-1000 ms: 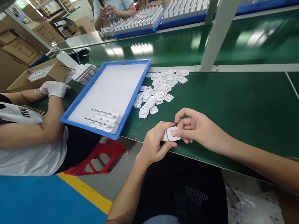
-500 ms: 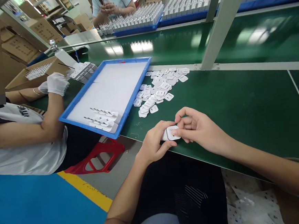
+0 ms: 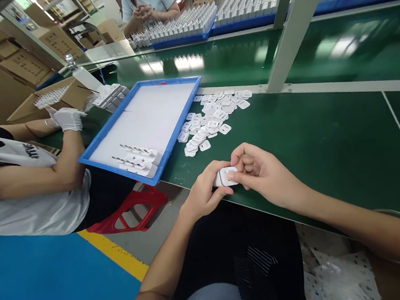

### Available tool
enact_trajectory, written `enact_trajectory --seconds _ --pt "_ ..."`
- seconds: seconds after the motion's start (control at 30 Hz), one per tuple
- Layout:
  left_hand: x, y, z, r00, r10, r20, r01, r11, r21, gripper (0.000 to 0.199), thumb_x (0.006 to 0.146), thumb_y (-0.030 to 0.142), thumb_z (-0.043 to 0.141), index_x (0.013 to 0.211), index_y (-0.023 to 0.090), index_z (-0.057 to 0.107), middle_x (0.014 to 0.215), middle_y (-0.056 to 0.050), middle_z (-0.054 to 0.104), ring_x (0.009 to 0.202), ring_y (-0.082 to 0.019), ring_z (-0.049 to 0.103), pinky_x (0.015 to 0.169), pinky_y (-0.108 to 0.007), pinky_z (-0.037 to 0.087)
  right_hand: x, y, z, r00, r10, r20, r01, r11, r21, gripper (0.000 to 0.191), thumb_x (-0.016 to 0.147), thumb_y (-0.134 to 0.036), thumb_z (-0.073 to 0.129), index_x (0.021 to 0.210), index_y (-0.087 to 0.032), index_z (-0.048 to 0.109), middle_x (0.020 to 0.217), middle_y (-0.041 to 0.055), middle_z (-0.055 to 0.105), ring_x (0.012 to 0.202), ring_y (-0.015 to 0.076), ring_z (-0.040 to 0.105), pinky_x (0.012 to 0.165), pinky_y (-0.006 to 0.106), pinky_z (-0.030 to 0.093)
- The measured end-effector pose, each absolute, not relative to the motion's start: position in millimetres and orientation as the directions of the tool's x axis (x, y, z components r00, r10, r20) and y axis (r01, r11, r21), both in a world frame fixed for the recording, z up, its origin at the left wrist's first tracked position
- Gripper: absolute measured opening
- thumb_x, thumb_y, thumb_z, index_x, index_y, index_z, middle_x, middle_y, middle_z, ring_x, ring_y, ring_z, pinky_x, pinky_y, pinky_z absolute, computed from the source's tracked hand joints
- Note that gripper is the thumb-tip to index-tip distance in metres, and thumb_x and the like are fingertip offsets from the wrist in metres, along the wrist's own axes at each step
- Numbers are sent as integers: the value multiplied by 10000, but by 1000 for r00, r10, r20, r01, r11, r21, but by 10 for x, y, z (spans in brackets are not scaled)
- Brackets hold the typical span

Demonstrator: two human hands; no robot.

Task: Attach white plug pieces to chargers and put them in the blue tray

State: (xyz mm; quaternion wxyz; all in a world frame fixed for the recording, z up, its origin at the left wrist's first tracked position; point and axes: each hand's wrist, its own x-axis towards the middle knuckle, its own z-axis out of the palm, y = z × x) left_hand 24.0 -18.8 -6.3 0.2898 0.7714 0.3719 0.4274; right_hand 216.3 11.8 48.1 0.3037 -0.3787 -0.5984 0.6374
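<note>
Over the front edge of the green table, my left hand [image 3: 205, 190] grips a small white plastic piece [image 3: 224, 176] with rounded corners and a dark line across it. My right hand [image 3: 262, 173] is closed on the same piece from the right, its thumb pressing the top face and the fingers curled behind. Beyond my hands lies a loose pile of flat white plates [image 3: 211, 121] with rounded corners and small slots. To the left, a blue-rimmed tray [image 3: 174, 154] with a white base holds several white parts [image 3: 136, 159] in rows at its near end.
At the left a co-worker's gloved hand [image 3: 69, 118] is beside a clamp fixture [image 3: 111, 97] and a cardboard box [image 3: 74, 97]. A slanted metal post [image 3: 293, 38] rises behind the pile. Racks of white pronged parts [image 3: 183, 24] stand at the back. A red stool [image 3: 135, 210] is below.
My hands and the white piece have shifted slightly left in view, with the right thumb still on the piece. The co-worker's gloved hands have moved lower and their fingers have opened.
</note>
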Motion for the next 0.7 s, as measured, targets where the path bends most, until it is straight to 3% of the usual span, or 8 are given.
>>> enact_trajectory --seconds 0.7 --pt "234 -175 -62 393 789 473 262 -589 765 432 979 464 521 1299 174 506 1028 -75 579 806 -157 533 713 -287 445 2159 130 479 -567 811 -142 27 -154 -988 241 841 -266 726 902 -221 497 670 -79 502 586 104 522 582 273 431"
